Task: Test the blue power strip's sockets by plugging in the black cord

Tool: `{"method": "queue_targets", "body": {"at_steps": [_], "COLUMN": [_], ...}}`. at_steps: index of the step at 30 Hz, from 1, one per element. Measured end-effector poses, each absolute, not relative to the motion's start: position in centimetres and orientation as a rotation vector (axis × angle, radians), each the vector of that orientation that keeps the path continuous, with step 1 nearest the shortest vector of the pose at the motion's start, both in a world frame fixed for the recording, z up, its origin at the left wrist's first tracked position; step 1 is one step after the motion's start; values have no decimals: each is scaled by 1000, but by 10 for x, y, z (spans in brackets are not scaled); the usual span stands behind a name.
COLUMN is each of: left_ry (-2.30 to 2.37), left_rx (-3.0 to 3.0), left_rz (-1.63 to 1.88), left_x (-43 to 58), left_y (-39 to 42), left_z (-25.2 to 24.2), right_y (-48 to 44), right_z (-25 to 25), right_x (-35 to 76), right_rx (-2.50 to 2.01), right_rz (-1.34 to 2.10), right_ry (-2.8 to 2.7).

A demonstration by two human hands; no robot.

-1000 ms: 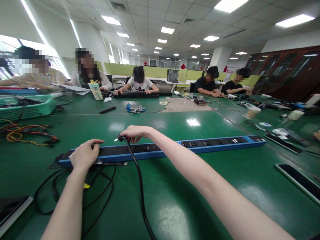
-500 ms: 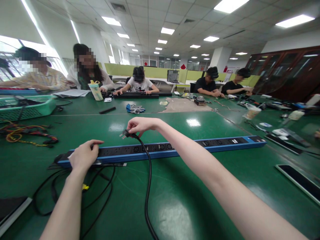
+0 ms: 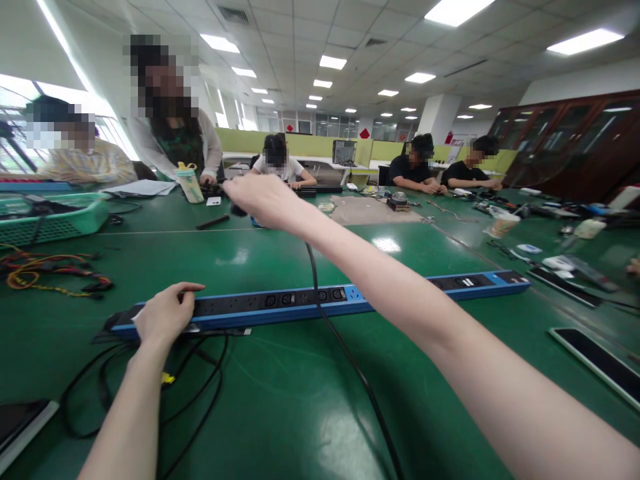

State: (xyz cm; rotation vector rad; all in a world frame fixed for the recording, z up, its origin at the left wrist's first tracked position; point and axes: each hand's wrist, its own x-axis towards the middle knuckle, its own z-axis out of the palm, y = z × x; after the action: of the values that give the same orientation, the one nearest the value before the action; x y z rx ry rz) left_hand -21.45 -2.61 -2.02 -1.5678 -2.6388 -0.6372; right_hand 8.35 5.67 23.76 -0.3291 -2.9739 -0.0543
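A long blue and black power strip point(image 3: 245, 304) with a row of sockets lies across the green table. My left hand point(image 3: 166, 312) is closed over its left end, the index finger reaching along the top. Raised beyond the strip, my right hand point(image 3: 260, 201) is closed on the plug end of a black power cord point(image 3: 345, 350); the plug itself is mostly hidden behind the hand. From there the cord drops across the strip and runs off the lower edge. Thin black cables point(image 3: 217, 387) lie in loops below my left hand.
At left are a green basket point(image 3: 75, 223) and coloured wires point(image 3: 45, 270). A tumbler point(image 3: 190, 183) and a dark bar point(image 3: 213, 222) are beyond. Phone-like slabs point(image 3: 597, 363) and a cup point(image 3: 501, 225) sit at right. Several people are around the table; one person point(image 3: 175, 140) stands at the far left.
My right hand has moved up and away from the strip with the plug, and the cord has swung right. My left hand stays put. A person across the table has risen.
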Motion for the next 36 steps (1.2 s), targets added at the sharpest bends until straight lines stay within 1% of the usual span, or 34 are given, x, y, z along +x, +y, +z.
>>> {"method": "queue_targets", "body": {"at_steps": [5,7,10,24,33,36], "left_ry": [-2637,-2632,-2616,-2649,-2662,-2665], "left_rx": [-1584,-1577,-1565,-1552,-1545,-1545], "left_rz": [-599,-595,-619,-587,-568,-559], "left_x": [-211,-210,-208,-208,-209,-209], "left_y": [-29,-30,-31,-30,-28,-28], "left_z": [-18,-17,-16,-14,-15,-15], "right_y": [36,29,24,32,39,37], "right_z": [159,132,110,95,90,92], "right_x": [48,38,32,33,32,34], "right_rx": [-113,20,146,320,455,439], "right_rz": [-534,-637,-699,-868,-882,-908], "right_ry": [-2940,-2963,-2991,-2955,-2885,-2885]}}
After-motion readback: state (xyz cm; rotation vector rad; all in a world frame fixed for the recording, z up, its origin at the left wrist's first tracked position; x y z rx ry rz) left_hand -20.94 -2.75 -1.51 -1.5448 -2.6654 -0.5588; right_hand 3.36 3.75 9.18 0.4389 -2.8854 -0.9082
